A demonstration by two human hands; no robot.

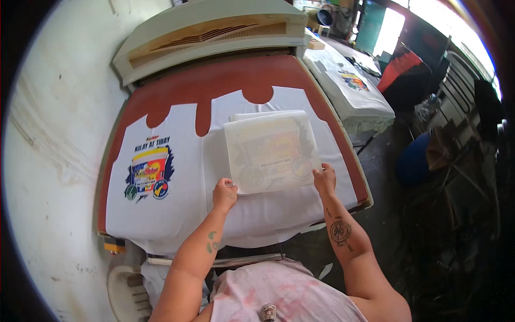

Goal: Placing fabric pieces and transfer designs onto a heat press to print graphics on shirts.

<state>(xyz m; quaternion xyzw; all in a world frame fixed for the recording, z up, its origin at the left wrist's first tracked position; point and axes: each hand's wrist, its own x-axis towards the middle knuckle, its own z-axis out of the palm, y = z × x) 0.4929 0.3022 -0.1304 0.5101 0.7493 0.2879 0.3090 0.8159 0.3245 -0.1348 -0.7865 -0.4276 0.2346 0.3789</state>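
A stack of whitish, translucent paper sheets, with a faint colour print showing through, lies over the right-hand white shirt panel. My left hand pinches the stack's near left corner. At its near right corner, my right hand grips the paper between thumb and fingers. To the left is a second white shirt panel bearing a colourful printed picture of a bucket. Both panels are spread flat side by side on the red-brown bed of a large press. Whatever print is under the paper is hidden.
A pale vented machine housing spans the bed's far end. On the right, a side table carries a pile of printed white cloth. Metal-framed chairs stand beyond it. A stained white wall runs along the left, above a plastic chair.
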